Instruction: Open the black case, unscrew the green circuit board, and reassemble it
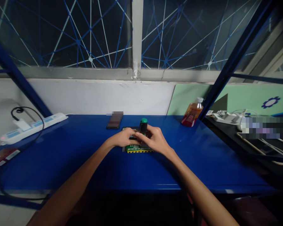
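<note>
A screwdriver (143,126) with a green and black handle stands upright, its handle end pointing up. My right hand (157,139) is closed around it, thumb and fingers at the lower handle. Beneath both hands lies a green circuit board (133,147) with a yellow strip along its near edge. My left hand (123,138) reaches in from the left, fingers bent together over the board close to the screwdriver. What those fingers pinch is hidden. The screwdriver's tip is also out of sight behind the hands. A dark flat edge shows behind the board.
On the blue table (103,175), a dark phone (114,121) lies behind my left hand. A drink bottle (192,113) stands at the back right. A white power strip (37,127) with a black cable and a red box (4,157) are at left. Cables lie on the right-hand desk.
</note>
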{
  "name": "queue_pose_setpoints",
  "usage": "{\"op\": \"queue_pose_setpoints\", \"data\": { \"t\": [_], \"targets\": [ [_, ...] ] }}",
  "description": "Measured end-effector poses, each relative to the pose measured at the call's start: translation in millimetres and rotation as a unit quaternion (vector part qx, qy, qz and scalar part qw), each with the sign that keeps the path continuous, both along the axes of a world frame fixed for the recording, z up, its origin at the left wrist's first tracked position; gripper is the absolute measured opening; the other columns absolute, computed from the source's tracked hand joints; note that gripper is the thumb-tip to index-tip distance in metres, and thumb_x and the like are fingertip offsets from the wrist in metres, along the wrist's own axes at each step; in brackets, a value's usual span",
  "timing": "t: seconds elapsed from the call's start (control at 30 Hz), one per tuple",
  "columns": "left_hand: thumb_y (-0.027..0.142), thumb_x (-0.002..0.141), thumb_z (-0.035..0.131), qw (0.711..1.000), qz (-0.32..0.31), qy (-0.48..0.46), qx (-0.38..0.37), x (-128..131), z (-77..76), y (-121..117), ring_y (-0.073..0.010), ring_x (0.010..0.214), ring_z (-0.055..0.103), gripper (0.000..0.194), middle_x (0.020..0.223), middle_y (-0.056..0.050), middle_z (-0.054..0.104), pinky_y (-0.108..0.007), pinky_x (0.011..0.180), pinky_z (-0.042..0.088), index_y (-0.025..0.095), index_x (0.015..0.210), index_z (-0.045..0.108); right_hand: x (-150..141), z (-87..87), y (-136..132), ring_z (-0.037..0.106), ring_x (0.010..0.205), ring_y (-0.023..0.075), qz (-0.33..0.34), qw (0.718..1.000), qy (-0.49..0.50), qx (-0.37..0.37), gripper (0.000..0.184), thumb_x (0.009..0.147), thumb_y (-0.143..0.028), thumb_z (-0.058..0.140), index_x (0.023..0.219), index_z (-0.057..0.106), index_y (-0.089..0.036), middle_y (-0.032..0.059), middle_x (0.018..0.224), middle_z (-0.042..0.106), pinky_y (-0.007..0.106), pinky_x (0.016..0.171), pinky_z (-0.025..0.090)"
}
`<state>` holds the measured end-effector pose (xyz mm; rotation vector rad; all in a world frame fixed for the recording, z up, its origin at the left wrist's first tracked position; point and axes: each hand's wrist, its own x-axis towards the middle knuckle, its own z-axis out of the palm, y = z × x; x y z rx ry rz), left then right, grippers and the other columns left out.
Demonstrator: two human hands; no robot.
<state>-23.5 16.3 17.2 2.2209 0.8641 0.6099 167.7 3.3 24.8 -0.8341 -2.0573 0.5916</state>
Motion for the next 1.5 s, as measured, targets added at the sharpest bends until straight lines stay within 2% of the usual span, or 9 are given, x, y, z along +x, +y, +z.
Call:
{"op": "queue_pose_setpoints", "data": {
  "t": [0.13, 0.3, 0.5, 0.7, 0.8, 0.9, 1.07, 1.3, 1.5],
  "targets": [
    [0.032, 0.080, 0.066, 1.000, -0.003, 0.014, 0.001, -2, -1.9, 3, -0.0192, 0.085, 0.063, 0.020, 0.091, -0.006, 0.070, -0.030, 0.077, 0.047, 0.015, 0.088, 0.073, 0, 0.9, 2, 0.045, 0.056, 0.0105, 0.000, 1.000, 0.016, -0.002, 0.035, 0.083, -0.050, 0.058, 0.071, 0.054, -0.017, -0.0013, 0.062, 0.052, 0.024, 0.051, 0.035],
    [0.033, 0.079, 0.068, 0.999, 0.008, 0.026, 0.026, -3, -5.2, 5, -0.0179, 0.081, 0.063, 0.019, 0.082, -0.005, 0.069, -0.028, 0.075, 0.046, 0.015, 0.081, 0.073, 4, -3.9, 8, 0.052, 0.053, 0.0100, 0.034, 0.991, 0.093, -0.091, 0.029, 0.076, -0.046, 0.068, 0.077, 0.056, -0.019, -0.0024, 0.063, 0.056, 0.023, 0.051, 0.040],
    [0.033, 0.080, 0.067, 1.000, 0.005, 0.017, 0.015, -1, -2.9, 1, -0.0180, 0.084, 0.063, 0.022, 0.089, -0.006, 0.071, -0.028, 0.077, 0.046, 0.015, 0.091, 0.073, 6, -7.8, 12, 0.060, 0.053, 0.0116, 0.100, 0.970, 0.146, -0.168, 0.028, 0.076, -0.041, 0.069, 0.088, 0.057, -0.019, 0.0005, 0.074, 0.063, 0.025, 0.050, 0.045],
    [0.040, 0.077, 0.069, 0.999, 0.032, 0.026, 0.013, 1, -8.3, 4, -0.0162, 0.074, 0.062, 0.026, 0.077, -0.004, 0.070, -0.025, 0.068, 0.045, 0.015, 0.080, 0.074, 5, -8.5, 12, 0.059, 0.055, 0.0124, 0.086, 0.976, 0.128, -0.153, 0.030, 0.074, -0.041, 0.072, 0.089, 0.060, -0.018, 0.0005, 0.071, 0.064, 0.025, 0.050, 0.044],
    [0.040, 0.073, 0.072, 0.998, 0.046, 0.024, 0.024, 2, -11.6, 6, -0.0169, 0.074, 0.062, 0.026, 0.078, -0.004, 0.070, -0.026, 0.069, 0.046, 0.015, 0.078, 0.074, 5, -9.3, 12, 0.058, 0.056, 0.0132, 0.067, 0.981, 0.114, -0.140, 0.032, 0.073, -0.041, 0.073, 0.092, 0.062, -0.018, 0.0010, 0.070, 0.064, 0.026, 0.051, 0.044],
    [0.039, 0.071, 0.074, 0.998, 0.058, 0.022, 0.019, 3, -10.0, 4, -0.0180, 0.075, 0.063, 0.026, 0.078, -0.005, 0.071, -0.027, 0.072, 0.046, 0.015, 0.079, 0.074, 5, -10.3, 13, 0.059, 0.055, 0.0138, 0.078, 0.979, 0.114, -0.150, 0.031, 0.075, -0.041, 0.071, 0.094, 0.062, -0.018, 0.0005, 0.066, 0.064, 0.026, 0.050, 0.044],
    [0.032, 0.076, 0.069, 1.000, 0.008, 0.006, -0.010, 4, -2.6, 0, -0.0181, 0.080, 0.064, 0.021, 0.084, -0.006, 0.072, -0.027, 0.076, 0.046, 0.014, 0.086, 0.073, 5, -12.5, 14, 0.059, 0.052, 0.0139, 0.090, 0.976, 0.117, -0.160, 0.031, 0.076, -0.041, 0.069, 0.094, 0.061, -0.018, 0.0005, 0.063, 0.064, 0.026, 0.049, 0.043],
    [0.039, 0.071, 0.073, 0.998, 0.052, 0.034, -0.001, 5, -5.4, 0, -0.0173, 0.074, 0.063, 0.026, 0.076, -0.004, 0.070, -0.024, 0.066, 0.045, 0.014, 0.076, 0.073, 4, -11.0, 11, 0.059, 0.054, 0.0140, 0.087, 0.979, 0.099, -0.154, 0.034, 0.074, -0.044, 0.071, 0.093, 0.063, -0.017, 0.0005, 0.064, 0.065, 0.026, 0.050, 0.043],
    [0.036, 0.074, 0.071, 0.999, 0.004, 0.021, -0.036, 3, 1.1, 0, -0.0187, 0.081, 0.064, 0.025, 0.083, -0.005, 0.072, -0.026, 0.073, 0.046, 0.014, 0.085, 0.074, 2, -13.5, 11, 0.057, 0.051, 0.0132, 0.086, 0.978, 0.090, -0.167, 0.034, 0.076, -0.048, 0.068, 0.087, 0.064, -0.016, -0.0002, 0.058, 0.062, 0.026, 0.050, 0.043]
  ]
}}
